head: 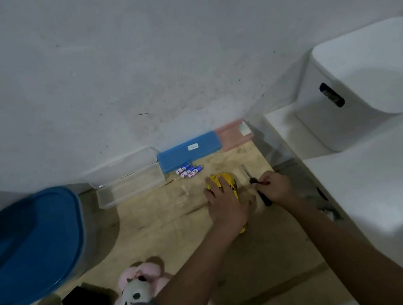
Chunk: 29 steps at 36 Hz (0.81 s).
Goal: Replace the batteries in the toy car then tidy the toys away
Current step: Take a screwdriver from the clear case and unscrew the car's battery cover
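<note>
A yellow toy car (225, 182) lies on the wooden surface (167, 219), and my left hand (223, 203) rests over it, gripping its body. Just to its right, my right hand (274, 186) holds a black-handled screwdriver (258, 187) whose metal tip points away toward the wall. Three blue and red batteries (189, 172) lie loose behind the car, beside a blue case (189, 151). Soft toys, a pink plush (143, 273) and a panda (135, 294), sit near the bottom edge.
A clear plastic box (130, 187) with its lid open stands at the wall. A container with a blue lid (30, 247) fills the left. A pink item (234, 134) lies past the blue case. A white bin (361, 80) stands on the right.
</note>
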{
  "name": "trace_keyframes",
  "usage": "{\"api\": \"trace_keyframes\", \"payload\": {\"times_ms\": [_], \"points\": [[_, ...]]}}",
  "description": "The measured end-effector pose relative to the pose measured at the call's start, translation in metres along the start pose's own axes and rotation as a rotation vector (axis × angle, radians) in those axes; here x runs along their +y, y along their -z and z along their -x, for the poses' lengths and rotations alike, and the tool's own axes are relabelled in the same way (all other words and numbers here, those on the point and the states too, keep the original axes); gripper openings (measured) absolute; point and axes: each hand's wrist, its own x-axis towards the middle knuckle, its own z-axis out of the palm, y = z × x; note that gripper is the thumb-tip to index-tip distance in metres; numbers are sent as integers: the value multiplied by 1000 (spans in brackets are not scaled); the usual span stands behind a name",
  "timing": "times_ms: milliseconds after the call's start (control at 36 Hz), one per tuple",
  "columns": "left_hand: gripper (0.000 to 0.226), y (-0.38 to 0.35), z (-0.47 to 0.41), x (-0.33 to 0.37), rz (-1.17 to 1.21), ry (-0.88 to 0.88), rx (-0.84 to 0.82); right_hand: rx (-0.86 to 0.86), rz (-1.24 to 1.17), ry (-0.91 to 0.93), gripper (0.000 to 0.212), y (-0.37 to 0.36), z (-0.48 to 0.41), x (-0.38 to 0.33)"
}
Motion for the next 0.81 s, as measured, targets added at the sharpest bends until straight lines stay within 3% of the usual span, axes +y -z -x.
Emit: {"api": "trace_keyframes", "payload": {"times_ms": [278,417,500,611,806], "points": [[90,5,-7,-18,14,19,6,-69,-21,37,17,1,1,10],[90,17,-6,-43,368,-50,13,24,-33,96,16,5,5,-2],[91,30,-2,-61,651,-119,16,64,-133,189,5,9,9,-20],[81,54,8,-80,1078,-153,-69,-220,-219,286,39,8,18,-61],[70,88,27,-87,1409,-261,-160,-549,-325,425,63,10,37,-129]]}}
